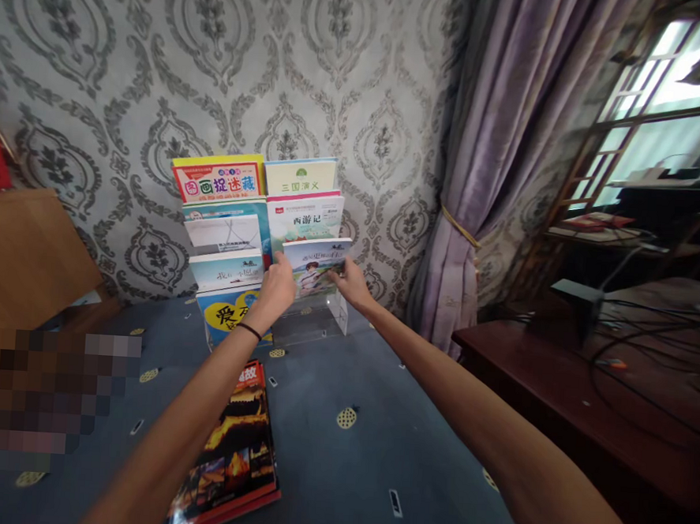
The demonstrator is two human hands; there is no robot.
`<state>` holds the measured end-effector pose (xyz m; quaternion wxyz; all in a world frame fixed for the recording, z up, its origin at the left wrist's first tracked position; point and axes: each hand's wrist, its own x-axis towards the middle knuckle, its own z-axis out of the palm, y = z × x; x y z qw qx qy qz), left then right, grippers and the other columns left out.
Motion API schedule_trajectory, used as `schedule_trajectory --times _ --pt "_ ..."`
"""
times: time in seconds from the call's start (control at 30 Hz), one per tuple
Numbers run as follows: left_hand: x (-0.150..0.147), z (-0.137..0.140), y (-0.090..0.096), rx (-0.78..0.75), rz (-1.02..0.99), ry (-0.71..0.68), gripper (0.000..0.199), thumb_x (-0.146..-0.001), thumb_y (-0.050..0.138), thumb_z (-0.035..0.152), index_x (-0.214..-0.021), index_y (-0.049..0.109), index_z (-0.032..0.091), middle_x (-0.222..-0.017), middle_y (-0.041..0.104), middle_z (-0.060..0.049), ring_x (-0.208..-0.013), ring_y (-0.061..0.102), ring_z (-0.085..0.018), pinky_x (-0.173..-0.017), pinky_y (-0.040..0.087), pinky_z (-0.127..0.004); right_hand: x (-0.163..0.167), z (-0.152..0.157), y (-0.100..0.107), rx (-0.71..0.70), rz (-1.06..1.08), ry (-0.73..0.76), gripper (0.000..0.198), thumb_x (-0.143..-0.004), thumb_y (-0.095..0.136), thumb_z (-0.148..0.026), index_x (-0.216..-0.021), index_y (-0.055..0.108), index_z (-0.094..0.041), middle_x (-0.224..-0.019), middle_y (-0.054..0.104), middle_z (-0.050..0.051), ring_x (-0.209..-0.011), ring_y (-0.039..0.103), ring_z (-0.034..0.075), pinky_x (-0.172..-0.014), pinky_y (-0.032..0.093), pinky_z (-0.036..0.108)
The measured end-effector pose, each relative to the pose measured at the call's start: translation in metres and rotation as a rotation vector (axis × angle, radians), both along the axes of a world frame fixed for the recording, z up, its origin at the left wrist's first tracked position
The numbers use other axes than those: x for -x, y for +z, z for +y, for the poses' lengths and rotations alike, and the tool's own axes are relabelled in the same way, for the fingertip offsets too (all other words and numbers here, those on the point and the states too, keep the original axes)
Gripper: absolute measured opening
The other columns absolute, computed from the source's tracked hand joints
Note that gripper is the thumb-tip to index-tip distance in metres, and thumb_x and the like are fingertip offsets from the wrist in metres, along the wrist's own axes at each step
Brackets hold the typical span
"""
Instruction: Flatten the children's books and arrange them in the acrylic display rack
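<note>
Both hands grip a thin book [316, 268] with a child drawn on its cover, in the right column of a clear tiered book rack [340, 315]. My left hand [278, 291] is closed on the book's left edge. On its right edge, my right hand [352, 283] is closed with the thumb in front. Behind this book stand a pink-topped book [305, 218] and a pale green book [300, 177]. The left column holds several books, among them a red and yellow one [220, 181] at the top and a blue one [222, 315] at the bottom, partly hidden by my left wrist.
Dark-covered books [238, 437] lie stacked on the blue patterned cloth [342, 483], partly under my left forearm. A wooden box-like piece [30, 258] stands at left. Purple curtains [480, 167] hang right of the rack, beside a dark red table [532, 384] with cables.
</note>
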<state>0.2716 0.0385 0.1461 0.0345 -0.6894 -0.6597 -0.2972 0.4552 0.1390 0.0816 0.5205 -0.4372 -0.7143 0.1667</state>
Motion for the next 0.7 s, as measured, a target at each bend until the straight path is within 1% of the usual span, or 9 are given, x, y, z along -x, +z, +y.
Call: schedule_trajectory --times 0.1,0.2,0.33,0.4,0.5,0.57,0.7 --pt "0.001 0.0 -0.003 0.013 -0.013 0.002 0.048 -0.09 0.047 0.007 -0.137 0.039 0.001 -0.105 0.071 -0.029 -0.103 0.072 -0.036 -0.086 0.055 -0.042 0.001 -0.002 0.002 0.003 -0.09 -0.092 0.028 -0.079 0.059 -0.022 -0.107 0.057 -0.017 -0.109 0.066 0.013 -0.103 0.061 0.031 -0.096 0.048 0.048" --pt "0.001 0.0 -0.005 0.014 -0.028 -0.007 0.046 -0.088 0.049 0.006 -0.133 0.041 0.004 -0.106 0.071 -0.028 -0.104 0.072 -0.036 -0.087 0.054 -0.04 0.003 -0.006 0.003 0.009 -0.164 -0.172 0.023 -0.081 0.062 -0.024 -0.103 0.056 -0.018 -0.114 0.063 0.017 -0.109 0.059 0.033 -0.098 0.047 0.047" --pt "-0.002 -0.002 -0.006 0.002 -0.049 -0.007 0.046 -0.087 0.055 0.007 -0.131 0.042 0.006 -0.115 0.067 -0.03 -0.108 0.07 -0.037 -0.09 0.054 -0.042 0.005 -0.011 0.002 0.027 -0.224 -0.242 0.029 -0.085 0.062 -0.027 -0.111 0.055 -0.018 -0.114 0.064 0.018 -0.106 0.061 0.034 -0.093 0.049 0.047" --pt "-0.004 -0.004 -0.007 -0.011 -0.061 -0.006 0.05 -0.087 0.055 0.007 -0.135 0.039 0.005 -0.122 0.064 -0.031 -0.113 0.068 -0.037 -0.093 0.053 -0.044 0.006 -0.012 0.002 0.036 -0.239 -0.258 0.033 -0.086 0.061 -0.028 -0.117 0.054 -0.018 -0.11 0.067 0.016 -0.102 0.064 0.033 -0.089 0.051 0.044" --pt "-0.008 -0.006 -0.008 -0.042 -0.078 -0.011 0.064 -0.087 0.049 0.003 -0.146 0.026 0.002 -0.133 0.056 -0.032 -0.121 0.064 -0.036 -0.098 0.052 -0.043 0.007 -0.013 0.001 0.056 -0.253 -0.272 0.037 -0.088 0.06 -0.029 -0.122 0.053 -0.019 -0.103 0.071 0.014 -0.097 0.067 0.032 -0.084 0.052 0.041" --pt "-0.009 -0.006 -0.009 -0.063 -0.087 -0.021 0.071 -0.085 0.047 0.0 -0.15 0.02 0.0 -0.137 0.052 -0.033 -0.123 0.062 -0.036 -0.1 0.051 -0.043 0.009 -0.012 0.0 0.073 -0.263 -0.278 0.037 -0.088 0.059 -0.03 -0.123 0.054 -0.018 -0.103 0.072 0.014 -0.097 0.068 0.032 -0.083 0.053 0.041" --pt "-0.008 -0.005 -0.011 -0.071 -0.102 -0.049 0.073 -0.082 0.048 -0.002 -0.15 0.024 -0.001 -0.139 0.049 -0.033 -0.126 0.059 -0.038 -0.102 0.05 -0.044 0.012 -0.013 -0.002 0.115 -0.28 -0.284 0.037 -0.088 0.059 -0.028 -0.124 0.058 -0.017 -0.105 0.073 0.015 -0.1 0.069 0.034 -0.083 0.054 0.042"
